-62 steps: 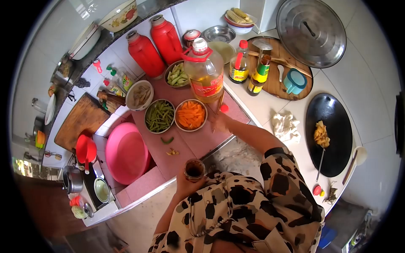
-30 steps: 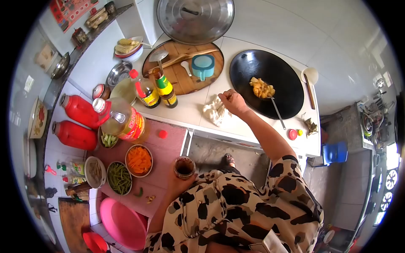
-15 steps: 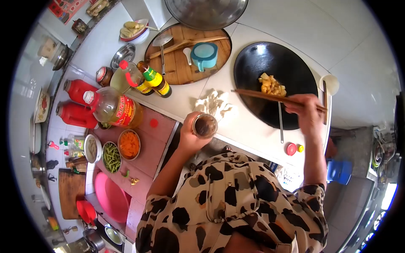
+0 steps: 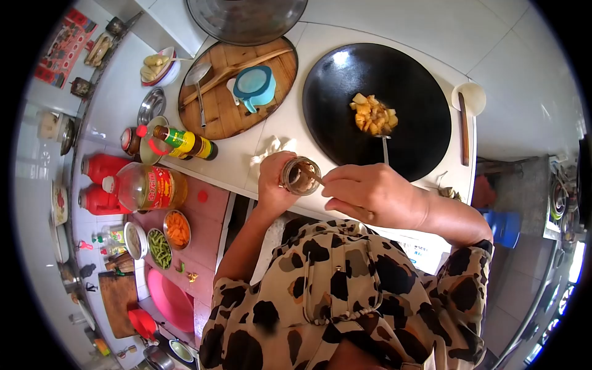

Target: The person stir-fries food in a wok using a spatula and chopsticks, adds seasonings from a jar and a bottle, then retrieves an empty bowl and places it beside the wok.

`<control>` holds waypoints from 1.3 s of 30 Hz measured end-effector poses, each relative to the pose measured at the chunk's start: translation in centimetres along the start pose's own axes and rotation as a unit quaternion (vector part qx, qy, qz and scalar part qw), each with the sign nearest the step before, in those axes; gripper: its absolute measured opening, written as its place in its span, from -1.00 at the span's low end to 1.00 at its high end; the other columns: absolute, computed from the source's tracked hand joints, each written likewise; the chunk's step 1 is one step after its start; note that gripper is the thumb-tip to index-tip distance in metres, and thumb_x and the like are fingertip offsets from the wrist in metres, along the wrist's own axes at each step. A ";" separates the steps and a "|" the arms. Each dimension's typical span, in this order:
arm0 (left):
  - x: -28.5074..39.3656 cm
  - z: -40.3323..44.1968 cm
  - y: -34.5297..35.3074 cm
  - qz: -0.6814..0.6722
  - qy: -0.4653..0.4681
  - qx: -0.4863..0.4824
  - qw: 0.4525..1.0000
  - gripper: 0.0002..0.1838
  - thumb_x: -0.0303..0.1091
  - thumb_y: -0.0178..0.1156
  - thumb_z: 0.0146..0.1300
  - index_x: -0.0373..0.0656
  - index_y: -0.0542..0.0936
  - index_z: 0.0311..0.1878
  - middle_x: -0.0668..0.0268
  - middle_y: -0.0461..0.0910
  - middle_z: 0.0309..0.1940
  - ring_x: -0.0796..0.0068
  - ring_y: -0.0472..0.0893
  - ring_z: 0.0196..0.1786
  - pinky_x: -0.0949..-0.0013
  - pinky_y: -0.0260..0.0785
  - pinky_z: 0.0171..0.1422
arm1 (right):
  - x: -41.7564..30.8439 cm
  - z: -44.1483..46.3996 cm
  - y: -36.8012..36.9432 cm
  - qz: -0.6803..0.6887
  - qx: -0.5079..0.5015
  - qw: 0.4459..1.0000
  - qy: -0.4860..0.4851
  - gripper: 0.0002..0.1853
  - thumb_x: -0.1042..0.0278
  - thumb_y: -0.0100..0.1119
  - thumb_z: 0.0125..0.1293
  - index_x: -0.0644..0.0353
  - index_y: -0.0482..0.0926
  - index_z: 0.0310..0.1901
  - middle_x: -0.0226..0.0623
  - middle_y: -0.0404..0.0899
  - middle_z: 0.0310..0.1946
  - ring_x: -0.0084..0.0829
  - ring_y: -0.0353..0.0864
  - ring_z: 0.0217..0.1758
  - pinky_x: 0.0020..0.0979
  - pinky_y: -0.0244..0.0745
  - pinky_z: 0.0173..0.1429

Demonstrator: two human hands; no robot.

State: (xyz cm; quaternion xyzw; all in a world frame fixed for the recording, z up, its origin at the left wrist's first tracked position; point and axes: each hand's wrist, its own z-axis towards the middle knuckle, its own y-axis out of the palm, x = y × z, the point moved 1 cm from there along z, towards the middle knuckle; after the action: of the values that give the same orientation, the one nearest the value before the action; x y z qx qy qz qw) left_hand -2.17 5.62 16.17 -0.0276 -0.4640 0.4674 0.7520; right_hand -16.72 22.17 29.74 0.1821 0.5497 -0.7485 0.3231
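Note:
My left hand (image 4: 275,183) is wrapped round a glass jar (image 4: 300,176) with brown paste inside, its mouth tilted toward me. In my right hand (image 4: 376,194) are wooden chopsticks (image 4: 317,178), their tips reaching into the jar's mouth. Beyond the hands sits a black wok (image 4: 333,117) holding browned chunks of food (image 4: 373,115). A metal spatula (image 4: 385,148) rests in it, the handle partly hidden by my right hand. A crumpled white cloth (image 4: 271,150) lies behind my left hand.
A round wooden board (image 4: 219,114) bears a teal lidded container (image 4: 254,86) and a ladle. Sauce bottles (image 4: 191,145) and a large oil jug (image 4: 154,187) stand at left, near bowls of carrots (image 4: 177,229) and green beans (image 4: 160,249). A white ladle (image 4: 468,102) lies right of the wok.
My right hand has moved from over the wok to the jar, bringing the chopstick tips into it. The camera view has shifted, and my left hand still holds the jar.

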 end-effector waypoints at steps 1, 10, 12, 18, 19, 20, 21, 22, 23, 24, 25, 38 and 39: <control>-0.3 0.1 0.3 0.001 0.000 0.017 1.000 -0.35 -0.48 0.53 -0.20 -0.18 0.45 0.04 0.23 0.53 -0.05 0.29 0.55 -0.04 0.31 0.41 0.06 | 0.3 0.3 0.2 -0.016 -0.016 1.000 0.018 -0.85 0.44 0.34 0.16 0.32 0.59 -0.30 -0.07 0.63 -0.21 -0.15 0.69 -0.25 -0.31 0.65 -0.20; -2.4 2.2 2.0 0.046 0.039 0.026 0.998 -0.37 -0.50 0.51 -0.30 -0.14 0.51 -0.03 0.23 0.55 -0.10 0.18 0.53 -0.07 0.22 0.34 0.02 | 5.9 1.2 -0.2 0.088 0.004 0.996 0.026 -0.83 0.50 0.34 0.17 0.32 0.64 -0.20 -0.12 0.65 -0.27 -0.28 0.69 -0.22 -0.41 0.61 -0.15; -2.5 2.7 2.3 0.045 0.033 0.026 0.998 -0.38 -0.50 0.51 -0.29 -0.14 0.51 -0.04 0.24 0.54 -0.11 0.19 0.53 -0.08 0.20 0.33 0.03 | 7.3 0.6 0.8 0.209 0.062 0.970 0.103 -0.89 0.50 0.29 0.21 0.30 0.66 -0.23 -0.16 0.66 -0.32 -0.35 0.68 -0.25 -0.43 0.58 -0.16; -3.9 3.2 3.1 0.092 0.042 -0.002 0.995 -0.41 -0.47 0.48 -0.26 -0.14 0.51 -0.05 0.25 0.56 -0.13 0.19 0.54 -0.09 0.16 0.29 0.06 | 10.2 -1.3 2.7 0.370 0.139 0.881 0.258 -0.86 0.44 0.25 0.31 0.34 0.67 -0.20 -0.26 0.67 -0.32 -0.54 0.63 -0.28 -0.52 0.54 -0.11; -4.0 3.3 3.2 0.096 0.039 -0.005 0.995 -0.42 -0.47 0.48 -0.26 -0.14 0.51 -0.05 0.25 0.56 -0.14 0.18 0.54 -0.09 0.16 0.29 0.06 | 10.6 -1.8 3.3 0.392 0.159 0.864 0.274 -0.84 0.42 0.24 0.32 0.35 0.67 -0.19 -0.26 0.67 -0.32 -0.54 0.63 -0.27 -0.52 0.55 -0.10; -4.0 3.5 3.5 0.099 0.036 -0.008 0.994 -0.42 -0.47 0.47 -0.26 -0.14 0.51 -0.05 0.26 0.56 -0.14 0.18 0.54 -0.08 0.16 0.29 0.06 | 11.0 -2.3 3.8 0.412 0.178 0.845 0.289 -0.82 0.40 0.23 0.33 0.36 0.66 -0.17 -0.26 0.68 -0.32 -0.53 0.63 -0.26 -0.51 0.56 -0.09; -4.1 3.6 3.8 0.102 0.034 -0.010 0.994 -0.43 -0.47 0.47 -0.26 -0.14 0.51 -0.06 0.26 0.56 -0.14 0.18 0.54 -0.08 0.16 0.29 0.07 | 11.3 -2.7 4.1 0.423 0.195 0.834 0.296 -0.81 0.39 0.23 0.34 0.37 0.66 -0.17 -0.24 0.68 -0.31 -0.52 0.64 -0.25 -0.50 0.57 -0.08; -4.1 3.8 4.0 0.102 0.036 -0.012 0.994 -0.43 -0.47 0.46 -0.25 -0.14 0.51 -0.06 0.26 0.57 -0.15 0.18 0.54 -0.08 0.16 0.29 0.07 | 11.6 -3.2 4.4 0.433 0.212 0.823 0.301 -0.79 0.38 0.22 0.34 0.37 0.65 -0.16 -0.23 0.69 -0.30 -0.51 0.65 -0.24 -0.49 0.58 -0.07; -4.2 4.0 4.3 0.102 0.038 -0.014 0.994 -0.43 -0.47 0.46 -0.25 -0.14 0.51 -0.06 0.26 0.57 -0.15 0.18 0.54 -0.08 0.16 0.28 0.07 | 11.8 -3.5 4.5 0.443 0.229 0.811 0.307 -0.78 0.37 0.21 0.35 0.38 0.65 -0.15 -0.21 0.69 -0.28 -0.50 0.66 -0.23 -0.48 0.59 -0.05; -4.3 4.2 4.5 0.102 0.041 -0.016 0.994 -0.43 -0.47 0.46 -0.25 -0.14 0.51 -0.06 0.27 0.57 -0.15 0.18 0.54 -0.08 0.16 0.28 0.07 | 12.0 -3.9 4.6 0.459 0.246 0.794 0.314 -0.77 0.35 0.21 0.35 0.39 0.65 -0.15 -0.19 0.69 -0.27 -0.47 0.67 -0.22 -0.47 0.60 -0.04; -4.4 4.4 4.7 0.106 0.036 -0.020 0.993 -0.44 -0.47 0.45 -0.24 -0.14 0.51 -0.06 0.26 0.57 -0.16 0.18 0.54 -0.07 0.16 0.28 0.07 | 12.2 -4.4 4.6 0.474 0.262 0.778 0.320 -0.76 0.34 0.21 0.35 0.40 0.64 -0.15 -0.17 0.69 -0.26 -0.45 0.68 -0.22 -0.45 0.61 -0.03; -6.5 6.7 7.9 0.022 -0.059 -0.030 0.998 -0.43 -0.52 0.48 -0.19 -0.26 0.48 -0.02 0.15 0.59 -0.17 0.22 0.63 -0.15 0.31 0.48 -0.03 | 15.2 -9.0 1.3 0.549 0.429 0.655 0.294 -0.81 0.32 0.24 0.32 0.31 0.61 -0.25 0.08 0.65 -0.20 -0.12 0.73 -0.23 -0.19 0.72 -0.14; -6.5 7.0 8.1 0.013 -0.068 -0.031 0.997 -0.42 -0.52 0.48 -0.19 -0.26 0.48 -0.01 0.15 0.59 -0.16 0.22 0.63 -0.14 0.31 0.48 -0.01 | 15.3 -9.4 1.0 0.546 0.436 0.654 0.291 -0.82 0.33 0.24 0.32 0.30 0.61 -0.25 0.09 0.65 -0.20 -0.12 0.73 -0.22 -0.20 0.72 -0.14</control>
State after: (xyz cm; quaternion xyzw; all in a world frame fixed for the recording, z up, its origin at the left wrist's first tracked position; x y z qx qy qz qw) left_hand -13.53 2.66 11.91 -0.0252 -0.5283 0.4629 0.7113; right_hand -27.92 26.45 16.38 0.7776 0.0278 -0.4998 0.3804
